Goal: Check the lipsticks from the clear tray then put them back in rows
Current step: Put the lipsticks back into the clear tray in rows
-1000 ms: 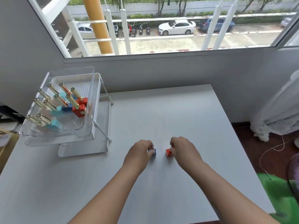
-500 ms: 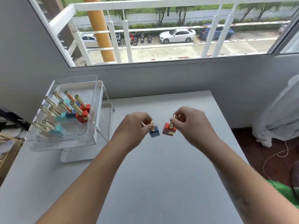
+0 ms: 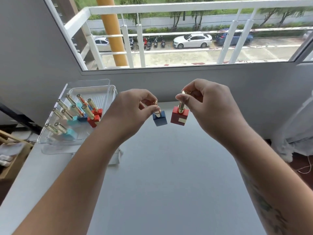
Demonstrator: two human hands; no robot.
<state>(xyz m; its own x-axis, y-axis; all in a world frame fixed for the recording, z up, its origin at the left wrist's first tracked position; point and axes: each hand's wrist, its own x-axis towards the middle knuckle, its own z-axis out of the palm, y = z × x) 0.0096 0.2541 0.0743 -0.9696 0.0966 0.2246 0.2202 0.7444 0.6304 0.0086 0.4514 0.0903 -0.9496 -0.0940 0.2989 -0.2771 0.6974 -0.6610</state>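
My left hand (image 3: 131, 110) pinches the gold stem of a lipstick with a blue cube base (image 3: 159, 119), held in the air above the white table. My right hand (image 3: 208, 106) pinches the gold stem of a lipstick with a red cube base (image 3: 179, 117) right beside it, the two bases almost touching. At the left, a clear tray (image 3: 103, 94) on a clear stand holds several more gold lipsticks with teal, blue and red bases (image 3: 94, 120), leaning in rows.
The white table (image 3: 166, 175) stretches below my hands to a grey wall under a window. A wooden shelf edge (image 3: 15, 150) lies at the far left. White fabric (image 3: 298, 129) hangs off the table's right side.
Both hands have lifted the blue and red lipsticks from the table surface up into the air and toward the camera. My view has tilted upward.
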